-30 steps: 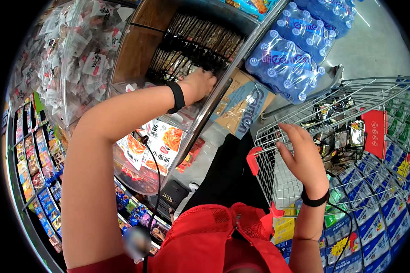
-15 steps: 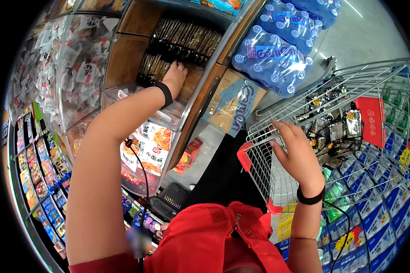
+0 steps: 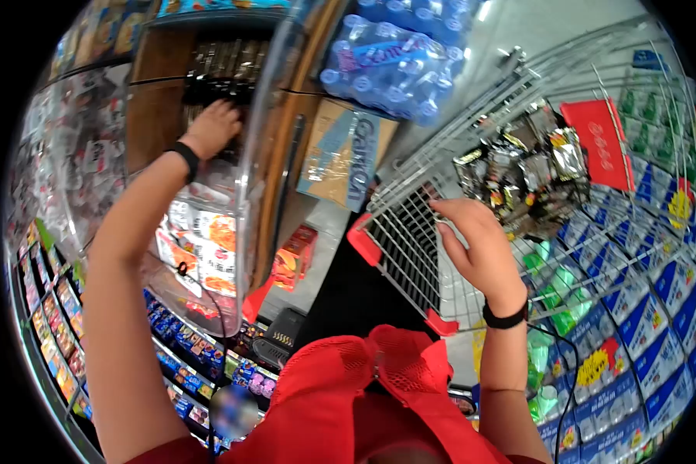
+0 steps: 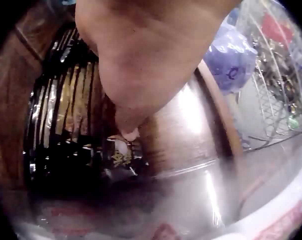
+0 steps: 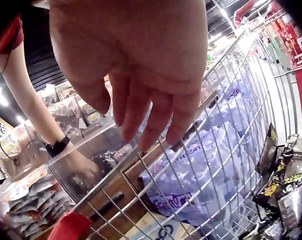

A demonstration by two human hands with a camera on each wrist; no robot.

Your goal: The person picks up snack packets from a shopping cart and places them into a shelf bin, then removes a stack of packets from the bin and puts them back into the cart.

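My left hand [image 3: 213, 129] is down inside a clear-walled bin, at the near end of a row of upright black-and-gold snack packets [image 3: 228, 62]. From the left wrist, a digit tip meets a dark packet [image 4: 123, 156] with a yellow-green print, while the other fingers are hidden behind the hand; I cannot tell whether they grip it. Over the near side of a wire shopping cart [image 3: 410, 259] hovers my right hand [image 3: 483, 251], its fingers loosely extended and holding nothing. Several similar shiny black packets [image 3: 530, 170] lie heaped in the cart.
Wrapped blue bottle packs [image 3: 394, 66] and a taped cardboard box [image 3: 344, 151] stand between bin and cart. White-and-orange snack bags [image 3: 213, 247] fill the nearer bin, small clear-wrapped snacks [image 3: 93, 155] the left one. Blue cartons [image 3: 634, 309] line the floor beyond the cart.
The view has swung right, so bin and cart shift left in the picture. My left hand has shifted along the packet row, staying in the bin. The right hand keeps its pose beside the cart.
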